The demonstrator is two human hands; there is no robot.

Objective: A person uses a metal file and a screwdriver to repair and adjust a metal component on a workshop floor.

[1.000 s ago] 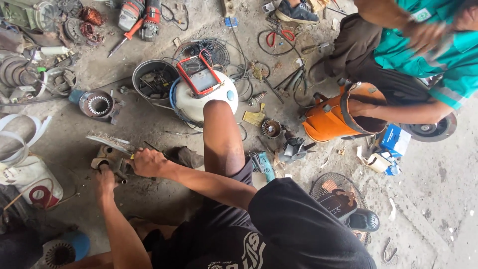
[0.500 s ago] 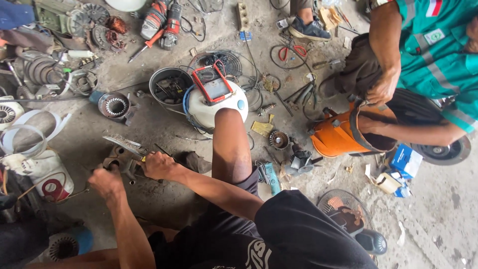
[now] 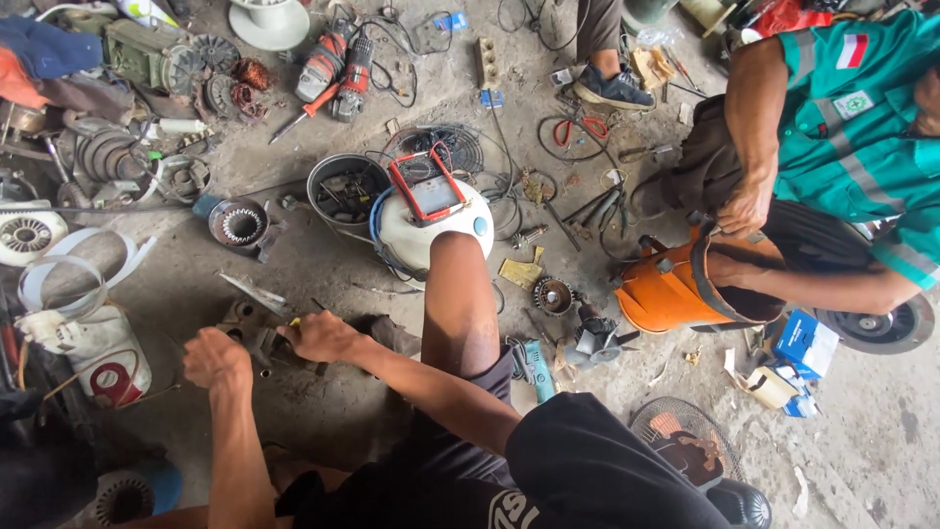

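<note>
Head view: both hands, left hand (image 3: 217, 359) and right hand (image 3: 318, 336), grasp the grey metal part (image 3: 257, 333) between them.

Informal repair workshop, work done on a bare concrete floor (image 3: 323, 274), no bench. Evidence: two power drills (image 3: 338, 61) with cords, stator core (image 3: 238, 224), copper-wound rotor (image 3: 255, 73), loose gear (image 3: 553, 295), small fan impeller (image 3: 597, 338), wire fan guard (image 3: 685, 441), red-framed multimeter (image 3: 428, 186) sitting on a white appliance body (image 3: 431, 230), red-handled pliers (image 3: 578, 129), power strip (image 3: 487, 61). A second person in a teal shirt (image 3: 852, 118) sits opposite, hands in an orange appliance housing (image 3: 676, 289).
</note>
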